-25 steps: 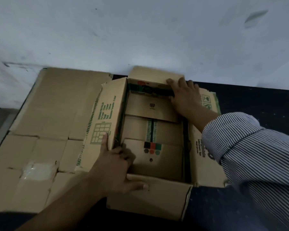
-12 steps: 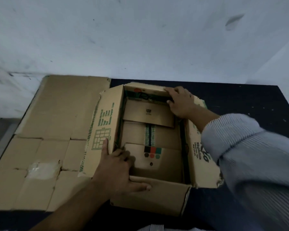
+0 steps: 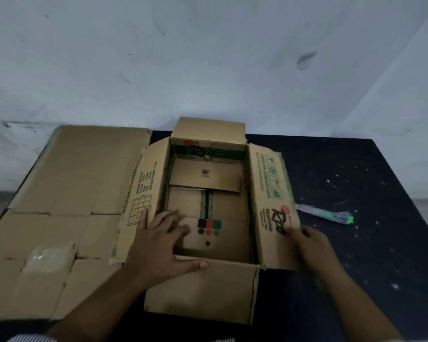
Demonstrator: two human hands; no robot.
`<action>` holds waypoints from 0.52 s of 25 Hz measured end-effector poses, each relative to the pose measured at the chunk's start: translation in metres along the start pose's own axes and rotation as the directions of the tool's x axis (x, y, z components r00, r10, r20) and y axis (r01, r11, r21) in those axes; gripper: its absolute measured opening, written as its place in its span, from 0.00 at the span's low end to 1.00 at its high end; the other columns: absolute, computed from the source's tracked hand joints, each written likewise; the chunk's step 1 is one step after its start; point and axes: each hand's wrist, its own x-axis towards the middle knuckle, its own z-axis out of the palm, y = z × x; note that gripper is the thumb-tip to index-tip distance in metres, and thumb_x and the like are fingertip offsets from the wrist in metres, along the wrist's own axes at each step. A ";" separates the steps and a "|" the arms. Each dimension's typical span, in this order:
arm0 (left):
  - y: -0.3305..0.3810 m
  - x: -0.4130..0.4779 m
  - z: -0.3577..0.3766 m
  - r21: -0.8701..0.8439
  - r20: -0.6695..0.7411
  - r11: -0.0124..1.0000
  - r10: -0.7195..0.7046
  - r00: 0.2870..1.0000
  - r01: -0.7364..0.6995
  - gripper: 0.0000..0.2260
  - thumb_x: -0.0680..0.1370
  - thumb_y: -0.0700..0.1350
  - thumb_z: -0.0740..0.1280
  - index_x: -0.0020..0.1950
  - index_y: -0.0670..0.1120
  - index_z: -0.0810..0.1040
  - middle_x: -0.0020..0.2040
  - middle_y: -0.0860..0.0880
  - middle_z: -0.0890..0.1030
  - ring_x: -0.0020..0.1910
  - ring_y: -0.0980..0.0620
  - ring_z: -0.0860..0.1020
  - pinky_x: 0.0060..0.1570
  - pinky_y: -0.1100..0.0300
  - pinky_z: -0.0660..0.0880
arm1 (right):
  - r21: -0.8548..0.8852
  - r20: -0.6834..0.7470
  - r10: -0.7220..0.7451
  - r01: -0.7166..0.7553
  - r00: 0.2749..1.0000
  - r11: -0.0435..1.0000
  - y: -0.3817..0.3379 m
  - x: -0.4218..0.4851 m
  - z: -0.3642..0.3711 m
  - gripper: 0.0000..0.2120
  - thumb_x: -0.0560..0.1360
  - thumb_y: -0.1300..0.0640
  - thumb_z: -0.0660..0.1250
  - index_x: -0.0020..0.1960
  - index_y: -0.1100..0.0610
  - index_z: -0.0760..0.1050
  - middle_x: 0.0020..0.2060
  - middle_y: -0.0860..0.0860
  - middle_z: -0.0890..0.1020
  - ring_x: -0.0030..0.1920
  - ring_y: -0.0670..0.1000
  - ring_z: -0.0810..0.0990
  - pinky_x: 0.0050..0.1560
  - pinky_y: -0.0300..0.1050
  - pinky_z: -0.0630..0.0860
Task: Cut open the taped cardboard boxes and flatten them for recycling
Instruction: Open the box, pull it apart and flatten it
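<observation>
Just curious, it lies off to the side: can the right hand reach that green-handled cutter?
Probably yes. The right hand is at the box's right flap, and the cutter lies close beside it on the table with nothing between.

Blurred right hand [image 3: 307, 240], flap print [image 3: 146, 180] illegible (too small), flattened cardboard [image 3: 59, 193] cropped left
</observation>
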 end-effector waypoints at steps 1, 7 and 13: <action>0.002 0.005 -0.002 -0.014 -0.003 1.000 -0.015 1.000 0.015 0.45 0.64 0.85 0.51 0.68 0.59 0.76 0.77 0.52 0.66 0.79 0.50 0.57 0.76 0.36 0.41 | -0.006 -0.005 -0.055 0.055 0.998 0.998 -0.015 -0.003 -0.015 0.10 0.79 0.51 0.68 0.56 0.57 0.78 0.51 0.55 0.84 0.46 0.54 0.83 0.42 0.55 0.82; 0.037 0.046 -0.004 -0.216 0.033 0.976 0.009 0.999 -0.001 0.49 0.67 0.84 0.44 0.81 0.57 0.54 0.81 0.46 0.33 0.77 0.48 0.28 0.76 0.43 0.33 | 0.120 -0.139 -0.450 0.466 0.882 0.877 -0.107 -0.026 -0.067 0.05 0.77 0.57 0.71 0.48 0.52 0.75 0.41 0.48 0.84 0.38 0.45 0.85 0.29 0.42 0.80; 0.052 0.055 -0.008 -0.292 0.195 0.948 -0.067 0.978 0.123 0.59 0.59 0.86 0.41 0.81 0.53 0.34 0.74 0.39 0.22 0.71 0.42 0.20 0.73 0.48 0.30 | 0.363 -0.114 -0.467 0.475 0.877 0.802 -0.129 -0.048 -0.056 0.04 0.78 0.59 0.70 0.52 0.57 0.77 0.47 0.55 0.85 0.45 0.55 0.87 0.39 0.53 0.84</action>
